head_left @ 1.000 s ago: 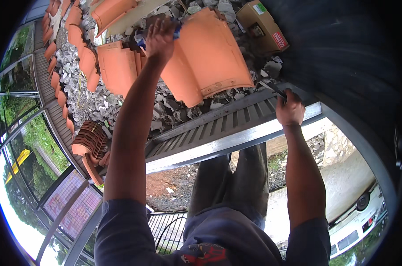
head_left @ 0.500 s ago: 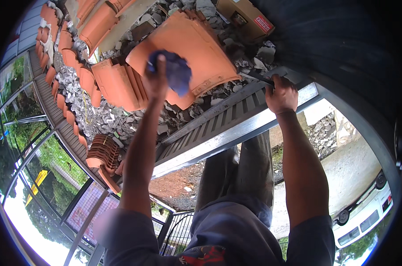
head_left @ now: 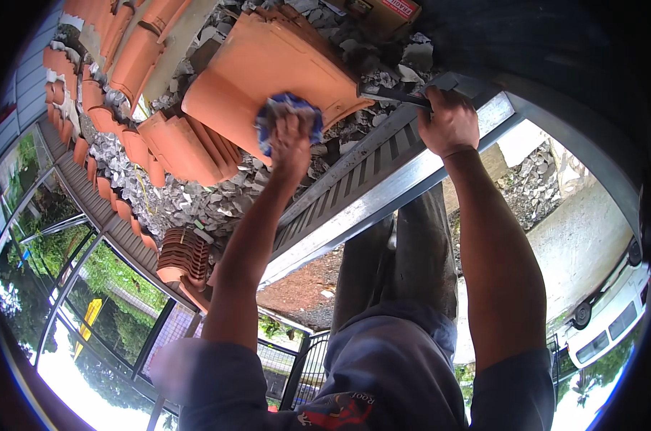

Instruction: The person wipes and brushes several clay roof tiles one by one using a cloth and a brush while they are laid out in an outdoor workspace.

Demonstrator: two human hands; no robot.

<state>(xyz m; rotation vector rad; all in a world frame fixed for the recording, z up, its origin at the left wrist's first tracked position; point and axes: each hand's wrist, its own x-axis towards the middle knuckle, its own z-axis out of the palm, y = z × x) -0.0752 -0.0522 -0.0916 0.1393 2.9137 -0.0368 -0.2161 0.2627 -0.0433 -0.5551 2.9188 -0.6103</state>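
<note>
A large orange clay roof tile (head_left: 239, 75) lies over the rubble in front of me. My left hand (head_left: 291, 140) presses a bunched blue cloth (head_left: 266, 129) onto its surface near the lower edge, fingers curved over it. At the right, my right hand (head_left: 451, 123) is closed round the dark handle of a slim tool (head_left: 391, 94). The tool's far end meets or lies just beside the tile's right corner; its kind I cannot make out. That hand is above the metal ledge.
Broken grey rubble (head_left: 228, 197) surrounds the tile. Leaning tiles (head_left: 178, 151) and a tile stack (head_left: 182, 255) are at the left. A cardboard box (head_left: 383, 16) stands at the far side. A metal beam (head_left: 361, 208) crosses before my legs, with ground far below.
My left hand has brought the blue cloth down and to the right on the tile. My right hand keeps hold of the tool. The whole view has shifted slightly.
</note>
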